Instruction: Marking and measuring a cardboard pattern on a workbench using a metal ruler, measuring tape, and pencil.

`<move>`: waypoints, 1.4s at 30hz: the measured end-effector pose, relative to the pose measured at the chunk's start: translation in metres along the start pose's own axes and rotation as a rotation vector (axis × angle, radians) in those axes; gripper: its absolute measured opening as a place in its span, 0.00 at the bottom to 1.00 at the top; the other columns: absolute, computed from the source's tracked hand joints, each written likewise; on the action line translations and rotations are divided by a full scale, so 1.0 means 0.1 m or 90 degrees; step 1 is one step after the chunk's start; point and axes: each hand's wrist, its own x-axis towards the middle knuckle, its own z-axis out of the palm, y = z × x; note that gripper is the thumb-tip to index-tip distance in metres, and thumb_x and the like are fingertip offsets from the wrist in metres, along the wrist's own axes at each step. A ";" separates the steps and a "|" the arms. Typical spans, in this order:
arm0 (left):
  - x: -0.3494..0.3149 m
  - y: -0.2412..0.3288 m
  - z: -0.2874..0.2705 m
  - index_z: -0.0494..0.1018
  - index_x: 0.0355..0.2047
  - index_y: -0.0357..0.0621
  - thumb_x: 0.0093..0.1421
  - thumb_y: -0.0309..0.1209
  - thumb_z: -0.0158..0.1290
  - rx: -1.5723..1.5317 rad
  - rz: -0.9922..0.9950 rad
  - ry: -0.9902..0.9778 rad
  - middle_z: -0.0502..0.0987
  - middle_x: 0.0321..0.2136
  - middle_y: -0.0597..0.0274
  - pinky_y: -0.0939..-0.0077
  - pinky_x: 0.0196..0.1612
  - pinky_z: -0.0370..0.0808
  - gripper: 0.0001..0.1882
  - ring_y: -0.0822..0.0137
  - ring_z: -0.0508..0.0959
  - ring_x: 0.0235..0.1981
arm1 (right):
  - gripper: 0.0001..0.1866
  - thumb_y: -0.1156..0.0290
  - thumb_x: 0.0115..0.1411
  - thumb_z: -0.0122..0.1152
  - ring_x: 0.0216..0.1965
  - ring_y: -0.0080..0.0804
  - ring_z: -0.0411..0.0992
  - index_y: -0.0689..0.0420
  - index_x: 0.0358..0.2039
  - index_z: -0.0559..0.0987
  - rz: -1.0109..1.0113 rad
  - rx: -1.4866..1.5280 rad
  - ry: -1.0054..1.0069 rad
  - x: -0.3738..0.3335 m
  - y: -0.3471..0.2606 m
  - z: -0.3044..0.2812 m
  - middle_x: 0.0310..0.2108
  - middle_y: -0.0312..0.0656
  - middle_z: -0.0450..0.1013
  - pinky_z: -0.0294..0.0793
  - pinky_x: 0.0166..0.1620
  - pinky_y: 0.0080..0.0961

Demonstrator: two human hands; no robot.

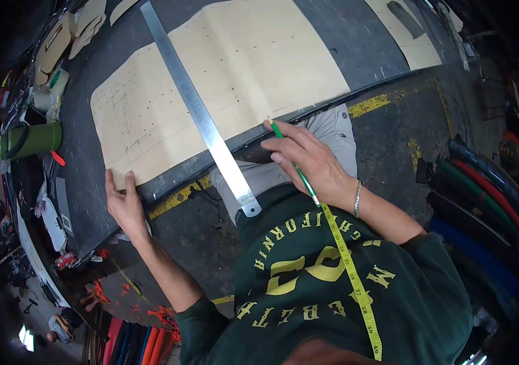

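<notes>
Between the thumb and fingers of my right hand (314,159) is a green pencil (297,169), its tip near the front edge of a big tan paper sheet (259,61). Small dots and thin pencil lines mark this sheet. My left hand (125,204) rests at the sheet's near left corner, thumb and index finger spread apart and touching it. A long metal ruler (193,106) lies across the sheet between my hands, its holed end jutting past the table edge toward me. A yellow tape measure (350,271) hangs down my dark green shirt; its upper end goes under my right wrist.
The dark table (356,42) carries another tan sheet (414,45) at far right and cut paper pieces (89,27) at far left. A green cylinder (34,139) and a tape roll (58,80) are at the left. Coloured material rolls (484,188) stand right; others (131,340) lower left.
</notes>
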 end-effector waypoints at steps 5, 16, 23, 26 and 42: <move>0.15 -0.53 -0.08 0.68 0.67 0.32 0.64 0.45 0.63 0.050 0.027 0.053 0.72 0.19 0.63 0.73 0.27 0.68 0.38 0.72 0.68 0.21 | 0.17 0.74 0.66 0.65 0.61 0.51 0.74 0.59 0.54 0.78 0.064 0.073 0.034 0.06 0.00 -0.03 0.67 0.51 0.67 0.81 0.54 0.38; -0.23 0.89 -1.03 0.65 0.72 0.51 0.65 0.47 0.63 0.100 0.029 -0.159 0.70 0.17 0.62 0.74 0.24 0.66 0.39 0.75 0.68 0.18 | 0.19 0.74 0.63 0.68 0.62 0.53 0.73 0.57 0.54 0.78 -0.019 0.112 -0.003 -0.12 0.03 0.04 0.67 0.52 0.67 0.82 0.55 0.38; 0.69 1.14 0.52 0.57 0.75 0.69 0.34 0.72 0.69 0.237 0.611 -0.294 0.54 0.75 0.45 0.25 0.71 0.53 0.67 0.36 0.48 0.76 | 0.18 0.72 0.62 0.70 0.61 0.53 0.73 0.57 0.52 0.80 -0.080 0.146 -0.079 -0.08 -0.12 0.19 0.66 0.52 0.68 0.78 0.59 0.41; 0.82 1.13 0.82 0.55 0.74 0.78 0.25 0.79 0.67 0.273 0.585 -0.313 0.51 0.76 0.50 0.10 0.67 0.47 0.73 0.28 0.46 0.75 | 0.18 0.72 0.61 0.71 0.61 0.53 0.74 0.57 0.52 0.80 -0.075 0.094 -0.068 -0.11 -0.07 0.14 0.65 0.51 0.69 0.78 0.58 0.41; 1.27 2.09 1.31 0.74 0.64 0.55 0.46 0.68 0.67 0.090 0.680 -0.352 0.64 0.66 0.38 0.40 0.69 0.59 0.50 0.36 0.62 0.68 | 0.24 0.74 0.63 0.67 0.64 0.57 0.70 0.56 0.59 0.75 0.086 0.076 0.070 -0.01 0.02 0.21 0.70 0.56 0.61 0.77 0.60 0.41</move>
